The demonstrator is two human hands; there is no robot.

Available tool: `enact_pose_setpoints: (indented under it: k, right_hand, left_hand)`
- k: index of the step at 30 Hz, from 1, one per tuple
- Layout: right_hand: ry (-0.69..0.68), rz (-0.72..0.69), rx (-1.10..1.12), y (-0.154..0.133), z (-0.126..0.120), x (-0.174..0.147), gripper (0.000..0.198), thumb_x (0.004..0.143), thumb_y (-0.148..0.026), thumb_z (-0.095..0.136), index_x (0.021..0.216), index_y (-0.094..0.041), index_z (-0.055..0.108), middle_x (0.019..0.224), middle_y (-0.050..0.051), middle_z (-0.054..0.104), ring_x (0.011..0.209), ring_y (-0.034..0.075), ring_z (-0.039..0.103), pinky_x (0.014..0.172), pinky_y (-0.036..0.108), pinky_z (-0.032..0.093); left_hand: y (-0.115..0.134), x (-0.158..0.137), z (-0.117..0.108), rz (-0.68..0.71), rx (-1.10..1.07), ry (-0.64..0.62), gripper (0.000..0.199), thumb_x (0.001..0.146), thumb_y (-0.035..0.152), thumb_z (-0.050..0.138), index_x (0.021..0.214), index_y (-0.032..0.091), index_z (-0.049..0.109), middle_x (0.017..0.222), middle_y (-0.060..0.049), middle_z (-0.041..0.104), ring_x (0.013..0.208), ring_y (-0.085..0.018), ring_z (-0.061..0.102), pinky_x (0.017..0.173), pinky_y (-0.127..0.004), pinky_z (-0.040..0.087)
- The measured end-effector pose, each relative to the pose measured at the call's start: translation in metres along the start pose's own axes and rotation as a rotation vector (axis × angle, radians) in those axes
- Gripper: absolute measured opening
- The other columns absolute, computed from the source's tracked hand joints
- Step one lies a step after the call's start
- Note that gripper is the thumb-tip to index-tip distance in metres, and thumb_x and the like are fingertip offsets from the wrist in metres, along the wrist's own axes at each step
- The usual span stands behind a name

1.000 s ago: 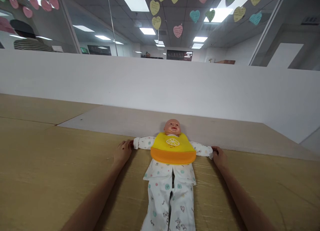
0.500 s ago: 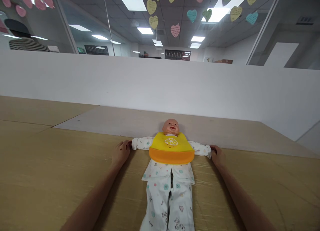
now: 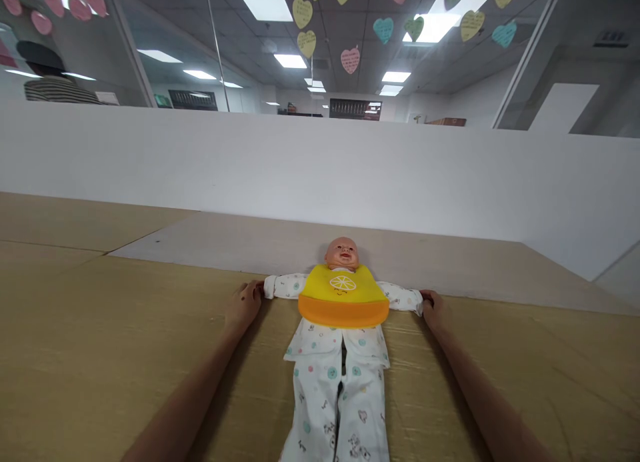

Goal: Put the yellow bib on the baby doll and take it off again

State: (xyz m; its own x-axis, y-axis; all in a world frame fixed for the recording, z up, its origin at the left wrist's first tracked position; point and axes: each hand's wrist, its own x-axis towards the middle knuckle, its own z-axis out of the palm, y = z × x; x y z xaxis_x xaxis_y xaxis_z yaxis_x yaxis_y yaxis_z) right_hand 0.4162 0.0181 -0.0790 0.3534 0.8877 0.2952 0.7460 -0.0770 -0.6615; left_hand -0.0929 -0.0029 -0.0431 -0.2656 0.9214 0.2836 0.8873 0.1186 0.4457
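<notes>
My left hand (image 3: 244,305) rests beside the baby doll (image 3: 343,254), its fingers curled in a narrow shape at the end of the outstretched sleeve (image 3: 287,287) on that side. My right hand (image 3: 435,312) does the same at the opposite cuff (image 3: 418,303), thumb and fingers close together. Both hands touch the sleeve ends, but I cannot tell how firmly they grip, or whether they have hold of the doll's own hands inside.

The doll lies face up between my forearms, arms spread straight out. It wears a yellow bib (image 3: 320,285) with an orange catch pocket (image 3: 343,313), over a white printed pajama top (image 3: 315,342) and matching pajama pants (image 3: 315,402), which run out of view at the bottom. A white citrus slice and a small smiling face are printed on the bib. Heart-shaped notes (image 3: 351,61) on the window carry handwriting too small for me to read.

The brown surface (image 3: 125,349) stretches away past both my forearms. The doll's head lies over the grey strip (image 3: 240,242) along its far side, which ends at the white wall (image 3: 300,162). A seam (image 3: 55,245) crosses the surface at far left.
</notes>
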Motion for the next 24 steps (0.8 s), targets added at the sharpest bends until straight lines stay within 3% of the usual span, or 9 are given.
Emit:
enact_pose_setpoints:
  k: [6,13,19,24]
  right_hand:
    - [-0.005,-0.012,0.026,0.001,0.001,0.001,0.041,0.079,-0.021,0.036,0.107,-0.014,0.066,0.106,0.012,0.071,0.094,0.022,0.065,0.086,0.034,0.048]
    - [0.015,0.021,0.045,-0.001,-0.001,0.003,0.040,0.076,-0.021,0.037,0.103,-0.015,0.067,0.105,0.012,0.071,0.093,0.022,0.064,0.085,0.034,0.048]
    - [0.091,0.045,0.112,0.003,0.004,0.005,0.038,0.078,-0.034,0.039,0.098,-0.017,0.066,0.100,0.012,0.071,0.091,0.024,0.064,0.086,0.037,0.048]
    - [0.161,0.069,0.205,0.001,0.002,0.001,0.045,0.077,-0.046,0.041,0.099,-0.015,0.065,0.099,0.014,0.070,0.087,0.025,0.064,0.084,0.039,0.049]
  left_hand:
    - [-0.002,0.000,0.001,0.008,-0.003,0.006,0.033,0.093,0.018,0.040,0.114,0.019,0.065,0.118,-0.014,0.067,0.104,-0.028,0.063,0.080,-0.034,0.046]
    - [-0.008,0.007,0.007,-0.062,-0.041,0.015,0.028,0.095,0.025,0.038,0.106,0.018,0.063,0.113,-0.012,0.070,0.100,-0.025,0.064,0.081,-0.034,0.047]
    - [-0.013,0.007,0.010,-0.059,-0.083,0.221,0.025,0.092,0.027,0.037,0.098,0.016,0.060,0.103,-0.014,0.070,0.097,-0.026,0.063,0.084,-0.037,0.047]
    - [-0.012,0.007,0.012,0.145,-0.155,0.451,0.021,0.088,0.028,0.039,0.088,0.019,0.059,0.094,-0.014,0.068,0.095,-0.028,0.063,0.095,-0.044,0.044]
